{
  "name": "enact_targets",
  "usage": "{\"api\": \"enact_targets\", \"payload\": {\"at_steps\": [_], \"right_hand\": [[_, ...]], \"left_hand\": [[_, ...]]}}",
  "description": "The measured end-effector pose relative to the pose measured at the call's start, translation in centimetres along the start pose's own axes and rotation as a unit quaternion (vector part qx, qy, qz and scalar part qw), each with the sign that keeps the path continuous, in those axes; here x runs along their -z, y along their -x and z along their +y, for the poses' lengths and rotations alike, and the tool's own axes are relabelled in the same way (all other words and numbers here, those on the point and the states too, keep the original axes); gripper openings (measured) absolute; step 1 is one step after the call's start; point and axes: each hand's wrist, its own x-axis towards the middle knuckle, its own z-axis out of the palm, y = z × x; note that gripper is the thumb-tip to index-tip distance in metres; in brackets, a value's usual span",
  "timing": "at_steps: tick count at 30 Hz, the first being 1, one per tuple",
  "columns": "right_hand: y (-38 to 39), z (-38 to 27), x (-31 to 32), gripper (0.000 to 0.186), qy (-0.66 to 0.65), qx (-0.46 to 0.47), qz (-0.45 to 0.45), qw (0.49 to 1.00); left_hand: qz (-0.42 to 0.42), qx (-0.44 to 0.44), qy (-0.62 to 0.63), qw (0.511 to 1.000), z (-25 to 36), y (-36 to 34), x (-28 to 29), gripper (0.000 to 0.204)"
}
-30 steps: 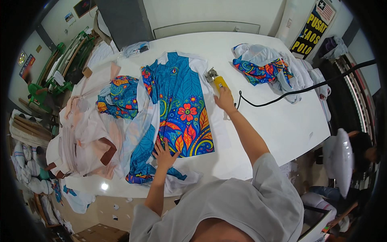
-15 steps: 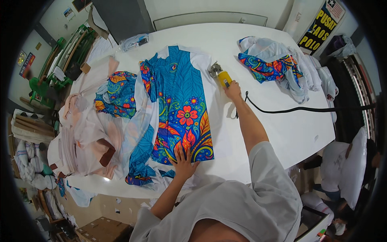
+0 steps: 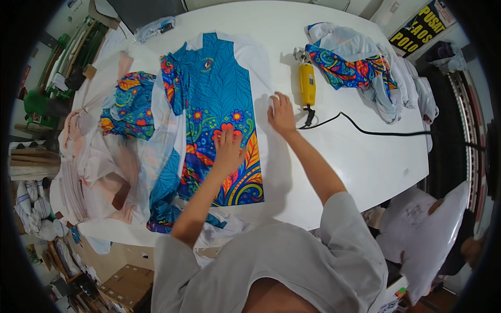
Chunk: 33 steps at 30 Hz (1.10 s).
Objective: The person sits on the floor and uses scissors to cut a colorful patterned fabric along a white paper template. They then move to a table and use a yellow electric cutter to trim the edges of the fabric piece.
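Fabric panel (image 3: 214,115), blue with floral print, flat at table (image 3: 360,156) centre-left; long axis from upper frame to lower, patterned hem end lowest. Left hand (image 3: 228,151) spread flat on print, gripping nothing. Right hand (image 3: 282,112) open, pressing white right edge. Yellow cutter (image 3: 307,83) just right, lengthwise up-down, untouched.

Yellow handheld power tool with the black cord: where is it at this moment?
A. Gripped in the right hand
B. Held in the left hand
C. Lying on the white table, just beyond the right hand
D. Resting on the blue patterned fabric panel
C: the yellow handheld power tool lies on the white table, free of the right hand, which presses the fabric's white edge.
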Motion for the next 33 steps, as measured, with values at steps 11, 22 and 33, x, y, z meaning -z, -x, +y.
{"api": "enact_targets", "payload": {"at_steps": [11,22,33], "right_hand": [[2.5,-0.2,0.4,0.044,-0.191,-0.088,-0.015,0.977],[2.7,-1.0,1.3,0.051,-0.233,-0.089,-0.088,0.964],[2.9,-3.0,1.9,0.05,-0.258,-0.118,-0.113,0.952]], "left_hand": [[0.112,-0.073,-0.062,0.989,-4.5,-30.6,-11.1,0.049],[0.054,0.021,-0.077,0.995,-5.5,-38.8,-9.1,0.074],[0.034,0.045,-0.064,0.996,-6.7,-39.7,-8.6,0.074]]}}
